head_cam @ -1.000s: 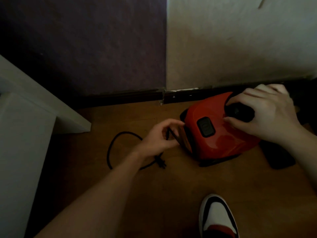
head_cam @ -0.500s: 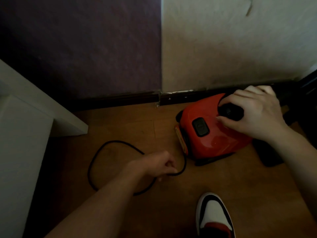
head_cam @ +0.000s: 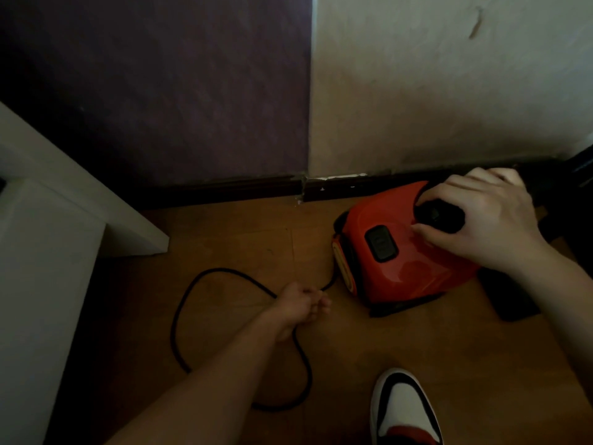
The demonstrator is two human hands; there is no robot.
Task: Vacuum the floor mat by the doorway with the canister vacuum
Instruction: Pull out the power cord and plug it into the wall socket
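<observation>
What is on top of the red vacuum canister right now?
The right hand grips a black handle on the canister; a black button sits beside it. The palm hides the canister's rear top. The left hand holds the cord, off the canister.

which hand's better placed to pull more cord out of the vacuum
Left. The left hand grips the black cord close beside the red vacuum, while the right hand holds the black handle on top, seemingly steadying the body.

White cabinet (left), dark skirting, sneaker
</observation>
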